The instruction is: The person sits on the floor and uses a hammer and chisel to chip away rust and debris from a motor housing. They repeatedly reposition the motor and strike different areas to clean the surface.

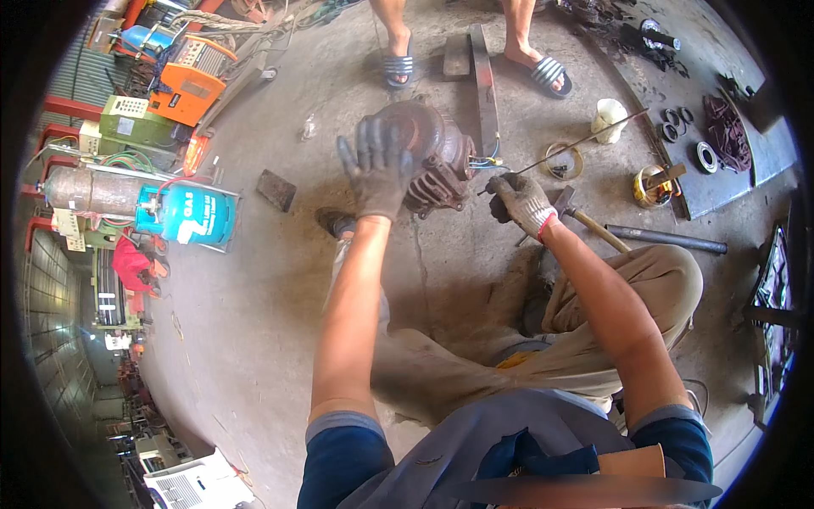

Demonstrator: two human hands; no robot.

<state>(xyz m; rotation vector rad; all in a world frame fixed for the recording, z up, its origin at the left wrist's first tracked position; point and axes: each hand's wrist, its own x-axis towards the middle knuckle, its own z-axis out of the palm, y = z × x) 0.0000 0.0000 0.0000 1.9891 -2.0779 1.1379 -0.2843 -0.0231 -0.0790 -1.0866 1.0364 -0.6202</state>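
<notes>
A rusty, ribbed electric motor housing [428, 153] lies on the concrete floor in front of me. My left hand [376, 165], in a dark-stained glove, is over its left side with the fingers spread; I cannot tell whether it touches the metal. To the right of the housing, my right hand [519, 204], in a soiled knit glove, is closed round a long thin metal rod [585, 138] that slants up to the right. Blue wires [485, 161] come out of the housing's right side. Close to my right wrist lies a hammer [598, 227] with a wooden handle.
A dark pipe [670, 239] lies right of the hammer. Beyond stand a white cup [609, 119] and a yellow tin [651, 191]. Another person's sandalled foot [398, 66] is at the far side. A brick-like block [276, 191] and a blue gas cylinder [199, 214] are leftward.
</notes>
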